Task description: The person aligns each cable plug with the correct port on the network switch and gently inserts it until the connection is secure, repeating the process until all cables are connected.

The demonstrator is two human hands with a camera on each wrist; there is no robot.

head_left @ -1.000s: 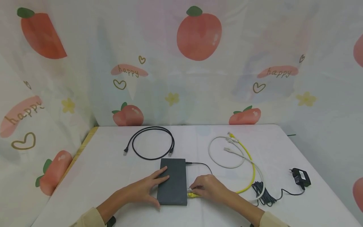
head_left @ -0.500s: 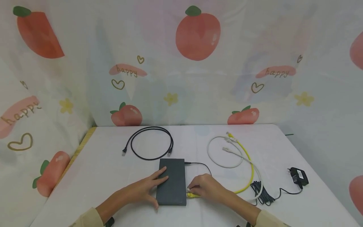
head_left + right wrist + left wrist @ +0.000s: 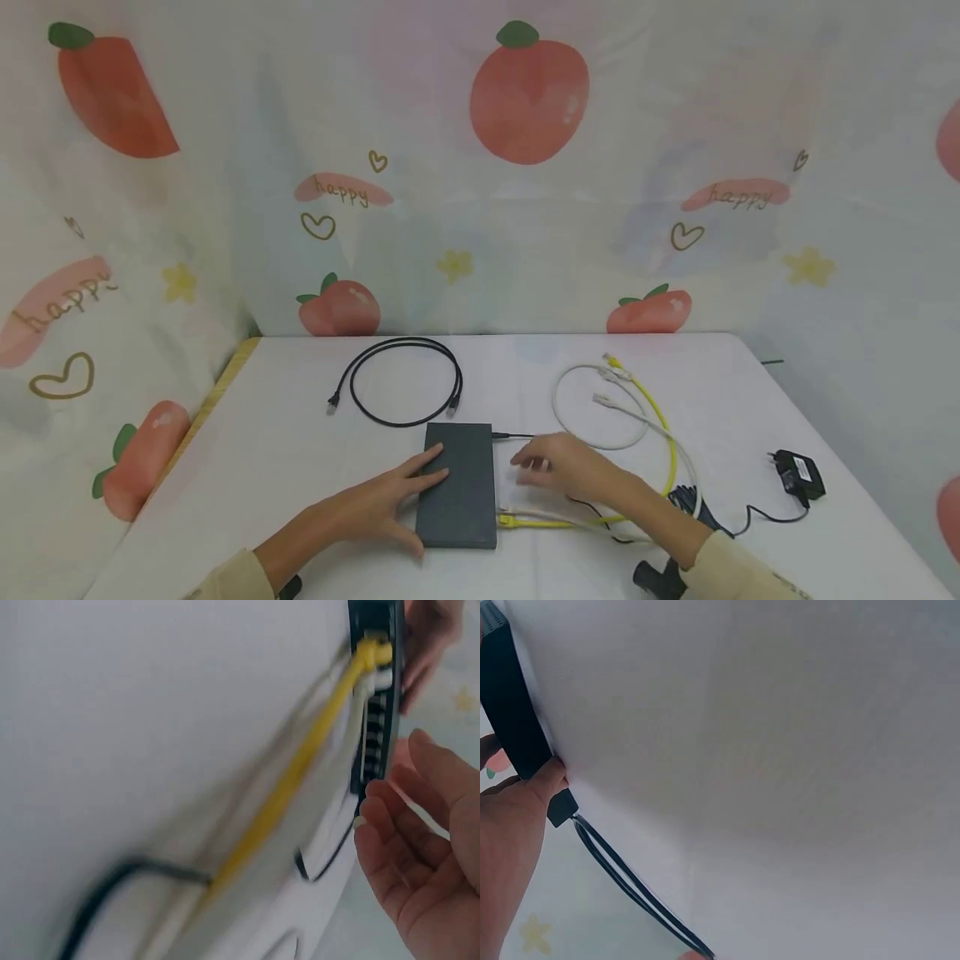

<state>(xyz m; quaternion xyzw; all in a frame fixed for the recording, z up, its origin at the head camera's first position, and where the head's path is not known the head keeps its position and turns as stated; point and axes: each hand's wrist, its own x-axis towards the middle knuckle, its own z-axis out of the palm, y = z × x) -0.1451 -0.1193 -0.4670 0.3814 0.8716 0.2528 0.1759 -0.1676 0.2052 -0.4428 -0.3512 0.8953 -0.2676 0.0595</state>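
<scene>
A flat dark network switch (image 3: 467, 492) lies on the table. My left hand (image 3: 378, 507) rests against its left side, with fingers stretched over the top and the thumb at the near left corner. A yellow network cable (image 3: 304, 761) and a white network cable (image 3: 349, 727) are plugged side by side into the row of ports. Apart from the switch, to its right, hovers my right hand (image 3: 570, 468), fingers relaxed and holding nothing. A thin black power cord (image 3: 510, 435) sits in the switch's far right corner and runs partly hidden behind the right hand.
A coiled black network cable (image 3: 457, 367) lies behind the switch. Free ends of the white and yellow cables (image 3: 652, 400) lie at the back right. A black power adapter (image 3: 799, 475) stands at the right, joined to a bundled cord (image 3: 684, 498) partly behind my right forearm.
My right hand has let go of the white cable's plug at the switch and moved up and to the right. The plug stays at the port. My left hand keeps its place.
</scene>
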